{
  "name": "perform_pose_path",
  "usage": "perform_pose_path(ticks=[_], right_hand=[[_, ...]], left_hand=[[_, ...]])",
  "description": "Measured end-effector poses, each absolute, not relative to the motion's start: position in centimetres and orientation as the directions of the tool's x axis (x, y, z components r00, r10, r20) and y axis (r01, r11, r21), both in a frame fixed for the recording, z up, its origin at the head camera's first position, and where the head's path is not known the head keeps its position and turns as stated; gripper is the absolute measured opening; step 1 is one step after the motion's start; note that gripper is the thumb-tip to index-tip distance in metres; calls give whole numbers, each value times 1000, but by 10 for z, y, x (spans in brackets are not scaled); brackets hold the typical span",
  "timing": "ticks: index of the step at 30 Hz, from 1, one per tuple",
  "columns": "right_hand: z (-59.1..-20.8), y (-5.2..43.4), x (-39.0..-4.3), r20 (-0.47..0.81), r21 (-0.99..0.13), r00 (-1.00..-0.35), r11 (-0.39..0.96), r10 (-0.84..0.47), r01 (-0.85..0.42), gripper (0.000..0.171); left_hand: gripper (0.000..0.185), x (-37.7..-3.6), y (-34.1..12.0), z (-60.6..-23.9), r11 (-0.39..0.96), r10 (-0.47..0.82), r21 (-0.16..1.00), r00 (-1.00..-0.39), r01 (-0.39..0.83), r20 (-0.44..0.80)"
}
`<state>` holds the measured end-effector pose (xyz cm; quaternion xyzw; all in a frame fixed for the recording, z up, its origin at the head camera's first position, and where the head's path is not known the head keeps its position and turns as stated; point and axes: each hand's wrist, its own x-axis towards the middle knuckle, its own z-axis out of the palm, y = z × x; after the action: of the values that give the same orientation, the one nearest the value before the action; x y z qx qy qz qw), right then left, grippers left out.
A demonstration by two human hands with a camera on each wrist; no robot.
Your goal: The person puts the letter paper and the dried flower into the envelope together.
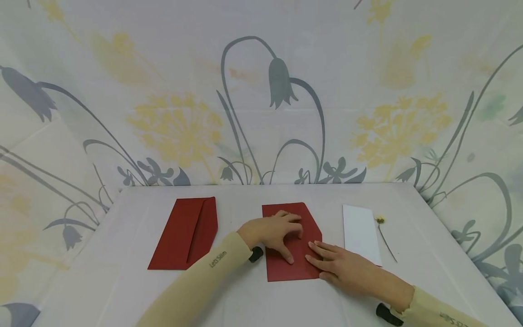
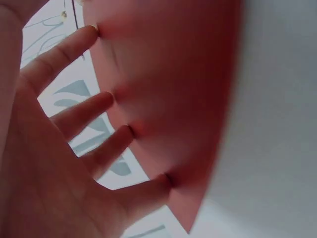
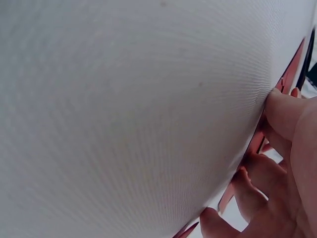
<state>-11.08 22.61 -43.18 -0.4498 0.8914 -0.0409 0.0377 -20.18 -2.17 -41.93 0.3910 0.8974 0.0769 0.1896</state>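
Red envelope (image 1: pixel 286 272) flat at mid-table (image 1: pixel 245 299), flap end pointing away. Left hand (image 1: pixel 273 231) spread on its upper half, fingertips (image 2: pixel 168 179) pressing the paper, nothing gripped. Right hand (image 1: pixel 343 268) laid flat, fingers straight, bearing on the lower right edge; nothing grasped. Second red envelope (image 1: pixel 184 234) well to the left, flap open. White card (image 1: pixel 360 231) and dried flower (image 1: pixel 386 238) just to the right. Judged step: pressing the envelope flat. Next move likely calls for freeing one hand without shifting the paper.

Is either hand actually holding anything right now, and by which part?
Nothing is gripped. The left hand presses spread fingertips on the middle red envelope; the right hand lies flat against its right edge.
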Motion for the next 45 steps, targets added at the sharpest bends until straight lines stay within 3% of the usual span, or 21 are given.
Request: perform_pose_path(ticks=[8,20,35,45], right_hand=[[-435,226,-110,-4,-107,-572,569,-820,-815,45],[-437,228,-108,6,-97,-584,581,-812,-808,46],[-437,226,-109,-6,-81,-573,572,-820,-817,46],[-431,226,-108,-104,-168,-631,639,-768,-750,48]], left_hand=[[54,-199,-15,-418,715,699,274,-655,643,-285],[59,-199,-21,-422,632,774,278,-611,723,-168],[58,-200,-23,-422,646,761,256,-632,719,-147],[65,-198,-26,-424,641,765,268,-628,719,-143]])
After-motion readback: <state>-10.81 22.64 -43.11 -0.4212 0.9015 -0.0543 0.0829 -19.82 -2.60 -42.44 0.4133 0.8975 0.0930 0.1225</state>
